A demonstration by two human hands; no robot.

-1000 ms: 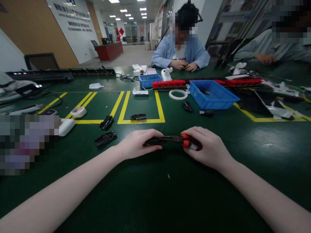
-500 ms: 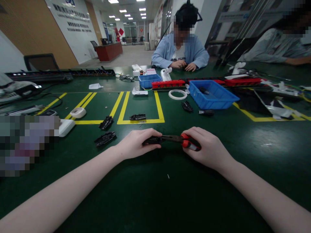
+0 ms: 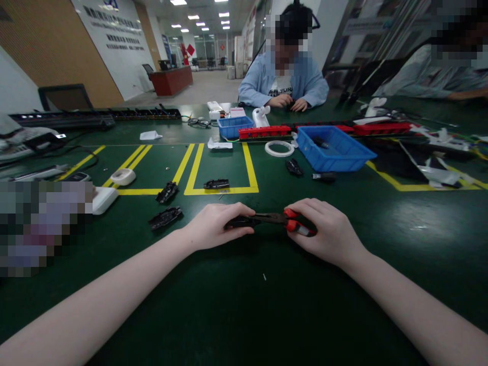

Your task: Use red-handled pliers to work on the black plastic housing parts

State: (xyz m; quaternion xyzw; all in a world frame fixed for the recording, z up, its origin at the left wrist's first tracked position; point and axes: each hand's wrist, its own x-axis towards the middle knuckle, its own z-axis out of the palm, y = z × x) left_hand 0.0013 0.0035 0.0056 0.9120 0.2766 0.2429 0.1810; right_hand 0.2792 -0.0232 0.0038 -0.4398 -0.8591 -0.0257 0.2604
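Red-handled pliers (image 3: 293, 225) sit in my right hand (image 3: 331, 231), my fingers curled round the grips and the dark nose pointing left. My left hand (image 3: 211, 227) pinches a black part (image 3: 239, 222) between thumb and fingers, partly hiding it, over the green table (image 3: 244, 315) straight in front of me. The nose reaches the right end of that part; I cannot tell whether the jaws bite on it. A thin pale sliver (image 3: 264, 277) lies on my side of the pliers. Two black shells (image 3: 165, 218) lie near my left wrist, and another shell (image 3: 216, 183) lies at a yellow line (image 3: 244, 190) beyond my left hand. Farther off, a white ring (image 3: 270, 152) lies near a big blue bin (image 3: 339, 161). Across from me sits a person in a light blue shirt (image 3: 253, 79).
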